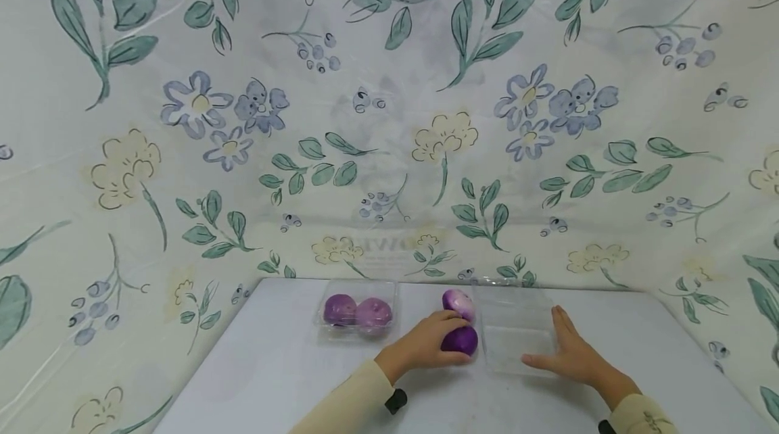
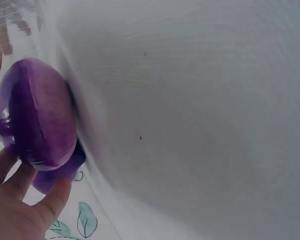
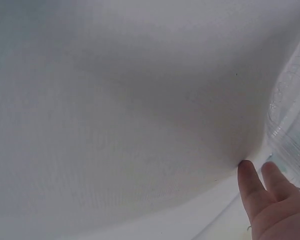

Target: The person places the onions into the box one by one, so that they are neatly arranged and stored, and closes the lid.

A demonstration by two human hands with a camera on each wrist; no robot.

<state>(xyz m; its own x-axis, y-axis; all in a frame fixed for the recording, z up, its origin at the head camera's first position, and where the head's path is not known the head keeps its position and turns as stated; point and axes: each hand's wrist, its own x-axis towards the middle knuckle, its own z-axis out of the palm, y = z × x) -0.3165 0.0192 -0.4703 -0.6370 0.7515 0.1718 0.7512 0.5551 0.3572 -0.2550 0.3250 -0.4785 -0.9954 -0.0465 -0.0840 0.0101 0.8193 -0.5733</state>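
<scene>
Purple onion (image 1: 460, 341) rests clasped in the left hand (image 1: 424, 345), just left of the clear box (image 1: 516, 336), whose right side the right hand (image 1: 573, 355) flanks, fingers apart.

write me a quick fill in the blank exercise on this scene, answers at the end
1. The onion-filled plastic box contains exactly ____ purple onions.
2. The left hand grips the darker loose onion, while the paler loose onion lies ____ the two boxes.
3. In the head view, the right hand is at the ____ side of the other plastic box.

Missing words: two; between; right.
</scene>
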